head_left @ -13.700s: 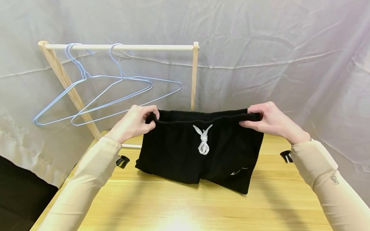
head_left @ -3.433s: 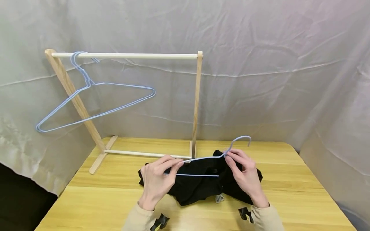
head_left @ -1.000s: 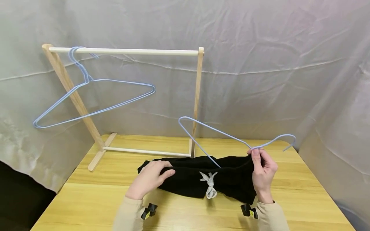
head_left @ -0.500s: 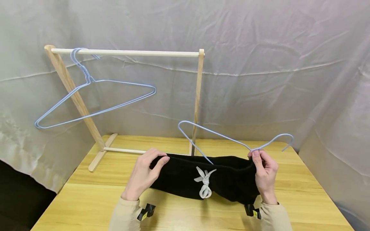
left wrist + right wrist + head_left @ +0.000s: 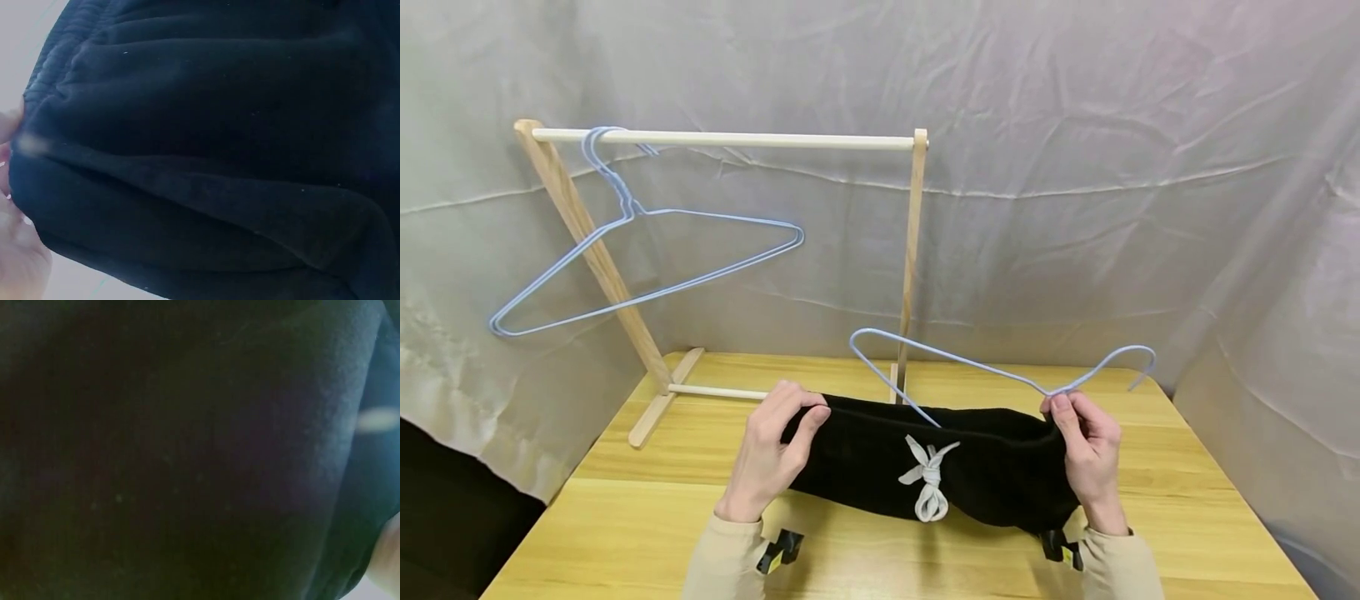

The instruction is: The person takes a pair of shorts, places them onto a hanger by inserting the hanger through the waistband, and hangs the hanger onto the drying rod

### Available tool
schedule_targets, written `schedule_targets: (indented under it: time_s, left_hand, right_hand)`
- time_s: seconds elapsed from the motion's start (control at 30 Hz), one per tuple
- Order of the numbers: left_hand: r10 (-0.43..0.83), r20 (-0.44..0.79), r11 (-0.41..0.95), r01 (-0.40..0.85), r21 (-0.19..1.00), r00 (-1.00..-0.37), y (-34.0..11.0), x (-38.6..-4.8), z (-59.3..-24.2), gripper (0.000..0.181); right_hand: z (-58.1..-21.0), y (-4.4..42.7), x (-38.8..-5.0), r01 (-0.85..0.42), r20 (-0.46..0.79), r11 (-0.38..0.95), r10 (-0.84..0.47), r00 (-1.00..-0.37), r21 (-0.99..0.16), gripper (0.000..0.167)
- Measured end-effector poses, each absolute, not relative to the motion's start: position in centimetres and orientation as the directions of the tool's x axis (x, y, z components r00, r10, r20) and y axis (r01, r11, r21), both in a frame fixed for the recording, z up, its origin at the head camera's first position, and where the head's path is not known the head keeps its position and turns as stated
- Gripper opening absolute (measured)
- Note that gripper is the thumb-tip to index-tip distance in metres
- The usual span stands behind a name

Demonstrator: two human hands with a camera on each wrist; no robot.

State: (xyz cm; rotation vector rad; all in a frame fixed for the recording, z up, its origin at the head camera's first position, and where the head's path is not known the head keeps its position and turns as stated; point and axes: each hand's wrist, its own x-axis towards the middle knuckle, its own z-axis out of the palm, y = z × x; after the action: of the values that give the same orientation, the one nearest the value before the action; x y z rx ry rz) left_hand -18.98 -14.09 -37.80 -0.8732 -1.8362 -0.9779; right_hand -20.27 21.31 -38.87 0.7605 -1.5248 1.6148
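Black shorts (image 5: 1000,475) with a white drawstring bow (image 5: 931,481) are held up by the waistband between both hands. My left hand (image 5: 769,450) pinches the waistband's left end. With thumb and fingers my right hand (image 5: 1088,454) grips the neck of a blue wire hanger (image 5: 958,358) together with the right end of the waistband. The hanger's hook points right; its left corner stands above the waistband, and its right part is hidden in the shorts. Black fabric (image 5: 206,112) fills most of the left wrist view, with part of the hand (image 5: 22,256) at its left edge. Dark cloth (image 5: 187,450) covers the right wrist view.
A wooden rack (image 5: 913,250) with a white top bar (image 5: 775,140) stands behind to the left. Blue hangers (image 5: 700,279) hang at its left end. The rack stands on a wooden table (image 5: 625,517), with grey curtain cloth (image 5: 1075,208) behind it.
Since a second ago, my left hand has shifted left and up and pinches the waistband, which is drawn straighter. The hanger's left corner has sunk lower; my right hand keeps its grip.
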Motion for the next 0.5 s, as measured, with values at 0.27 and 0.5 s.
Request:
schedule_targets:
  time_s: [0.27,0.5]
  left_hand:
    - [0.164,0.953,0.441,0.883,0.159,-0.253,-14.0,-19.3,-37.4,0.027]
    - [0.156,0.971,0.425,0.9,0.1,-0.181,-14.2,-19.1,-37.1,0.029]
  right_hand:
    - [-38.4,21.6,-20.1,-0.862,0.865,0.076,0.061,-0.498,-0.501,0.025]
    - [-37.8,21.7,-19.9,-0.888,0.903,0.222,-0.062,-0.424,-0.402,0.027]
